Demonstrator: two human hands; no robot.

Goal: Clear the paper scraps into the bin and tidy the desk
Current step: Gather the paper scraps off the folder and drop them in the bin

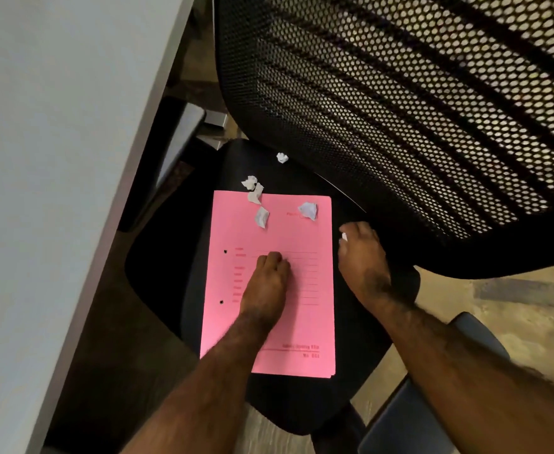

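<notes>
A pink folder (269, 283) lies flat on the chair seat (157, 257), pinned by the curled left hand (269, 276), probably to steady it. Paper scraps (259, 204) are scattered across its far end and the seat. A small white scrap (344, 236) is pinched in the closed right hand (362, 257). No bin is visible.

Left hand (269, 283) curled into loose fist, knuckles down, palm hidden, forearm bare and reaching forward; right hand (364, 257) palm down, fingers bent, fingertips (346, 231) pinched at small white bit, bare forearm angling in from lower right
</notes>
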